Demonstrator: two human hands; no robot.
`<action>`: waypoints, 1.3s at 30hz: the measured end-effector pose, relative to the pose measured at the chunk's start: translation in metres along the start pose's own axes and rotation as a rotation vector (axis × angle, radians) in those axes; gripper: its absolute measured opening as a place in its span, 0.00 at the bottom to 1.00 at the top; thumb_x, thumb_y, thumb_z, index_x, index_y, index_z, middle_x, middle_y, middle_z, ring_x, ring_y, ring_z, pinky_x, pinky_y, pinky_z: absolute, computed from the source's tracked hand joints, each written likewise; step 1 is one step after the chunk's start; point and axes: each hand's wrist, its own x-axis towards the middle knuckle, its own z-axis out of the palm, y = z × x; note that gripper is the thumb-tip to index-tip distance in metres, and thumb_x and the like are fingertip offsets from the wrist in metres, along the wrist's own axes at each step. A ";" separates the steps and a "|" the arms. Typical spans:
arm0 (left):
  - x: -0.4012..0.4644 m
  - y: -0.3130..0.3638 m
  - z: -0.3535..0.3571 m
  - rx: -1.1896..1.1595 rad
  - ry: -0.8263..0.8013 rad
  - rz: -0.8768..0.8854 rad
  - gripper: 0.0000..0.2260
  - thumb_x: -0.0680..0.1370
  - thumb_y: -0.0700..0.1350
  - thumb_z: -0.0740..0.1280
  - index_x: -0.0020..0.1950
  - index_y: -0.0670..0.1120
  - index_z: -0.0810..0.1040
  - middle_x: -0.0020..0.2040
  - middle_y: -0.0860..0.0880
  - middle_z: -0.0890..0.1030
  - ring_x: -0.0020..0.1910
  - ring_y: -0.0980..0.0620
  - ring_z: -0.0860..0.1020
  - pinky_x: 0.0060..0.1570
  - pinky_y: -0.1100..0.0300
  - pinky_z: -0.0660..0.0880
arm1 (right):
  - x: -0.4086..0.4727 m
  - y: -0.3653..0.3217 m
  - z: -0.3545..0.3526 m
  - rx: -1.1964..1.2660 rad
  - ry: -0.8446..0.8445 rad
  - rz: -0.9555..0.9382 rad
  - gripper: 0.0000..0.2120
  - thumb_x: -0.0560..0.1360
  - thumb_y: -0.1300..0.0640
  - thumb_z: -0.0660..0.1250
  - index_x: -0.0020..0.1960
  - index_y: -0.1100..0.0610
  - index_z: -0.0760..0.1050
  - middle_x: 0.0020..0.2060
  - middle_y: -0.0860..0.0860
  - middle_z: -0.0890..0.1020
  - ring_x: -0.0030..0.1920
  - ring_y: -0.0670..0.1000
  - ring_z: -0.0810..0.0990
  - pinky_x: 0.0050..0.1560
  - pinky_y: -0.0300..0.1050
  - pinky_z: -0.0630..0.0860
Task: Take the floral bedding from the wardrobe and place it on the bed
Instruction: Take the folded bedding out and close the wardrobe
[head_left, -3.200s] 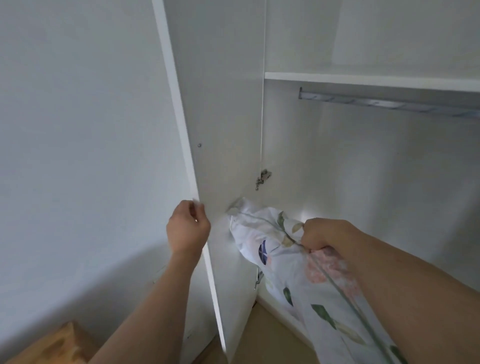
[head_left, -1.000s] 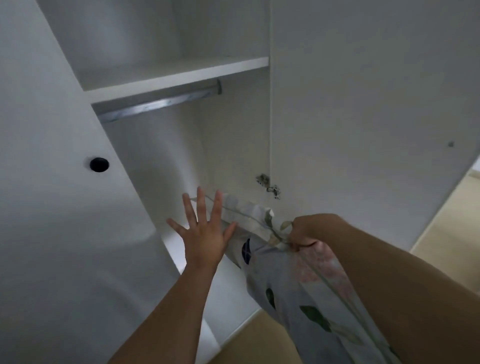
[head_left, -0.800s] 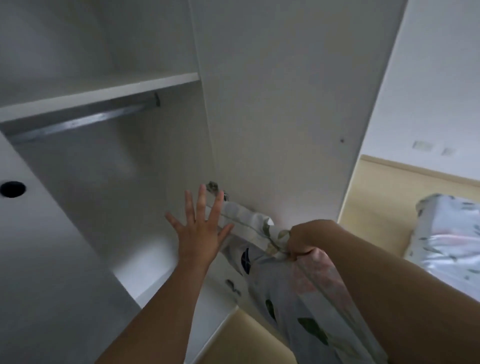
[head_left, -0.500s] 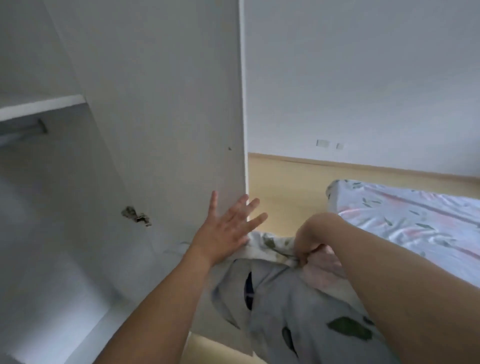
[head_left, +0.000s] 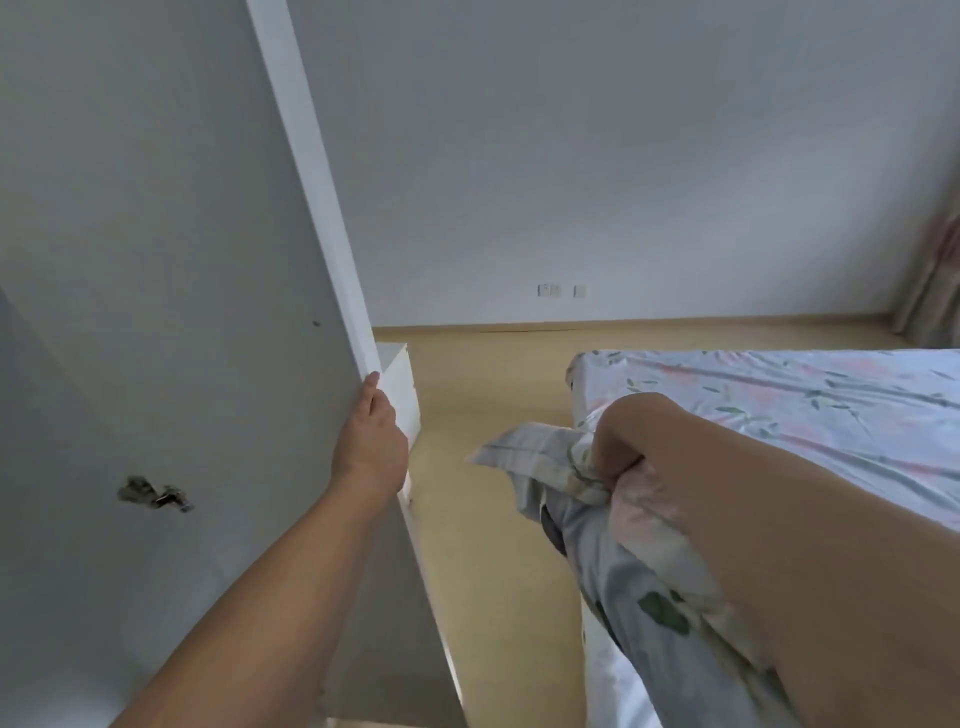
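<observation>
The floral bedding (head_left: 613, 561), pale with green leaves and pink blooms, hangs bunched from my right hand (head_left: 623, 441), which is clenched on its top corner above the floor. My left hand (head_left: 371, 436) grips the outer edge of the white wardrobe door (head_left: 182, 291), fingers wrapped behind it. The bed (head_left: 810, 405) with a matching floral sheet lies to the right, just beyond my right hand. The wardrobe interior is out of view.
A metal hinge (head_left: 156, 496) sits on the door's inner face. A low white cabinet (head_left: 402, 387) stands behind the door edge. Tan floor (head_left: 483, 415) runs between door and bed. A curtain (head_left: 935, 280) hangs at far right.
The view has swung right from the wardrobe interior to the bed. My left hand went from spread open to gripping the door edge. The bedding came out with my right hand.
</observation>
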 end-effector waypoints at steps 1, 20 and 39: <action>-0.003 -0.001 -0.002 0.002 -0.008 0.011 0.18 0.80 0.46 0.52 0.63 0.46 0.77 0.65 0.41 0.74 0.70 0.39 0.64 0.74 0.39 0.38 | 0.011 -0.001 0.003 0.018 0.013 -0.021 0.34 0.71 0.48 0.62 0.74 0.58 0.59 0.69 0.57 0.68 0.65 0.57 0.72 0.65 0.51 0.70; -0.050 -0.028 0.010 0.136 -0.558 -0.140 0.25 0.74 0.52 0.63 0.71 0.48 0.70 0.68 0.44 0.74 0.68 0.38 0.69 0.65 0.37 0.63 | -0.008 -0.133 -0.008 -0.088 0.085 -0.398 0.04 0.77 0.62 0.64 0.50 0.57 0.75 0.58 0.57 0.74 0.59 0.56 0.74 0.68 0.53 0.69; -0.152 -0.082 0.086 -0.035 -0.657 -0.396 0.27 0.77 0.54 0.61 0.74 0.46 0.66 0.73 0.37 0.66 0.73 0.32 0.58 0.64 0.24 0.37 | -0.044 -0.247 0.012 -0.313 0.020 -0.562 0.19 0.81 0.59 0.56 0.69 0.67 0.63 0.56 0.61 0.76 0.51 0.55 0.72 0.64 0.53 0.71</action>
